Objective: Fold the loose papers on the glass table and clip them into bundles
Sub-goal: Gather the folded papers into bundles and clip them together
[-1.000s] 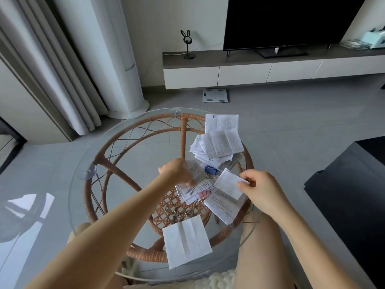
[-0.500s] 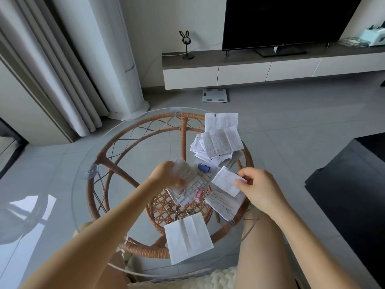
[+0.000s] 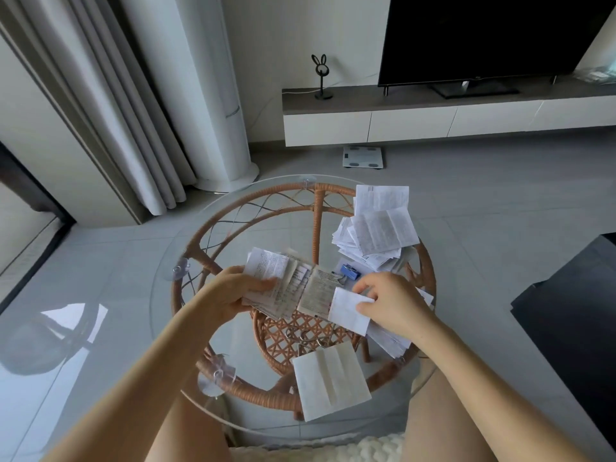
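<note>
Glass table (image 3: 160, 311) holds a loose paper pile (image 3: 380, 231) at its far right. Over the middle the left hand (image 3: 230, 291) curls its fingers round a printed stack (image 3: 283, 285), and the right hand (image 3: 393, 305) pinches a blank white slip (image 3: 348, 310) beside it, near a blue binder clip (image 3: 350, 272).

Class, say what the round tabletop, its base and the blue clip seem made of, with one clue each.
Tabletop: clear glossy glass; the floor shows through. Base: woven rattan or wicker, matte tan; wrapped strands, lattice. Blue clip: likely painted metal, too small to confirm.
</note>
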A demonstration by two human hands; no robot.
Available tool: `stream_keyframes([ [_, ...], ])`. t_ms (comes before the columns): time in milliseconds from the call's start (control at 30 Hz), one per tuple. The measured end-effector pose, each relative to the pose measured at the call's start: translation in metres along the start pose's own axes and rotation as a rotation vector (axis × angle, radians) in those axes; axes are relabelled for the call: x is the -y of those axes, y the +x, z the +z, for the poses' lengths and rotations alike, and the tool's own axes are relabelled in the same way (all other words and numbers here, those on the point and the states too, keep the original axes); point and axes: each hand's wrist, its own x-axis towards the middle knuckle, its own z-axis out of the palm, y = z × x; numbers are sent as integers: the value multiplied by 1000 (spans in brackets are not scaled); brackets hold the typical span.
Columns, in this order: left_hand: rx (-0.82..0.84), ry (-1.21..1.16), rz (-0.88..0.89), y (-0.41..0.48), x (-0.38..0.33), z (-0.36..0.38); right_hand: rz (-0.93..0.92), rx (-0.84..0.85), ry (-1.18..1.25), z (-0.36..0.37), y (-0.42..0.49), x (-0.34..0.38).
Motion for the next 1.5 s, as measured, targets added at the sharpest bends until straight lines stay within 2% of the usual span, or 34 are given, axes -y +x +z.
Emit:
stream_keyframes([
  [67, 68, -111, 23, -5, 2, -12, -32, -3, -248, 5, 3, 10],
  [133, 118, -176, 71, -10, 7, -21, -123, -157, -469, 10, 8, 16],
  [167, 130, -200, 97, -12, 10, -24, -171, -252, -434, 13, 10, 21],
  [233, 122, -251, 150, -14, 16, -26, -210, -332, -108, 19, 15, 36],
  [300, 114, -270, 209, -17, 21, -24, -175, -155, 212, 27, 19, 56],
  [367, 114, -252, 267, -20, 25, -23, -136, 29, 380, 39, 23, 73],
  [500, -9, -136, 343, -23, 34, -25, -247, -57, 332, 62, 28, 97],
  [600, -133, 28, 407, -23, 42, -28, -234, -78, 355, 77, 30, 103],
  [733, -208, 177, 520, -26, 51, -24, -228, -49, 390, 102, 32, 105],
  [867, -232, 133, 490, -29, 53, -18, -159, -56, 520, 112, 31, 108],
  [1000, -231, 64, 498, -30, 50, -19, -127, -31, 633, 118, 33, 108],
  [1233, -101, -68, 533, -40, 49, -19, -101, 49, 808, 127, 38, 112],
  [1500, -31, 6, 496, -41, 55, -22, -126, 121, 836, 131, 40, 110],
])
